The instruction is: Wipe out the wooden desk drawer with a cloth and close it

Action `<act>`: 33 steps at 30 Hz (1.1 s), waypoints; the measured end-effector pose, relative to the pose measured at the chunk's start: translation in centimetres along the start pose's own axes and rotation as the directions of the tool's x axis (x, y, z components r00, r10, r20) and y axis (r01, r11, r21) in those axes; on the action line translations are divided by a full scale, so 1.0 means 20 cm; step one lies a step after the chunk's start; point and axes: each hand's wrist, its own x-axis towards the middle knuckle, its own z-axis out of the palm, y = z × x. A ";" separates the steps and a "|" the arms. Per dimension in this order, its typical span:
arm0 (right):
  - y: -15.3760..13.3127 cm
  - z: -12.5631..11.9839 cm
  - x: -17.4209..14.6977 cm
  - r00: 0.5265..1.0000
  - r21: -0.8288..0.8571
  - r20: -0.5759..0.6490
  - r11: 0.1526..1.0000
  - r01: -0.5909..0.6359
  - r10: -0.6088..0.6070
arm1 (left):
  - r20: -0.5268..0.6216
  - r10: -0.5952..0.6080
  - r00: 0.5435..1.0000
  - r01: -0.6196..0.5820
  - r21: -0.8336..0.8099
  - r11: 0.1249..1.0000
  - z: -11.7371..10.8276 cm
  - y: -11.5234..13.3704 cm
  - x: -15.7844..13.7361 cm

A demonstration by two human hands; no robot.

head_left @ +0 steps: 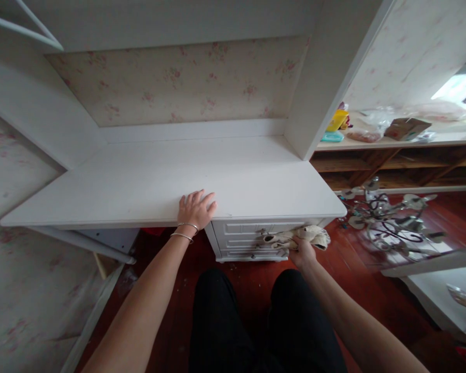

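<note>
My left hand [196, 208] lies on the front edge of a white desk [147, 176], fingers spread on its top and nothing held. Two thin bangles [184, 232] circle that wrist. Lower and to the right, my right hand [303, 253] grips a bunched, pale patterned cloth [314, 237]. This cloth hangs in front of the white drawer unit [252, 241] under the desk, covering its right part. Small knobs show on the drawer fronts. Whether the cloth touches the drawers I cannot tell. My right fingers are partly hidden by its folds.
A chandelier [396, 217] with several arms lies on the red wooden floor [357, 274] to the right. Behind it, a low wooden shelf unit [373, 158] carries a cardboard box [407, 128] and plastic bags. A white panel [446, 295] is at lower right. Hutch sides rise from the desk.
</note>
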 end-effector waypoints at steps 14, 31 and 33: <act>-0.27 0.13 -0.30 0.989 0.052 0.130 0.996 0.068 -0.074 | 0.002 0.008 1.000 -0.009 0.027 1.000 0.00 0.00 0.00; 0.41 0.51 -0.68 0.855 0.022 0.406 0.932 -0.363 0.323 | 0.018 -0.016 1.000 0.016 0.000 1.000 0.00 0.00 0.01; 0.52 0.55 -0.68 0.823 0.017 0.450 0.918 -0.396 0.347 | 0.018 -0.020 1.000 0.020 0.004 1.000 0.00 0.00 0.01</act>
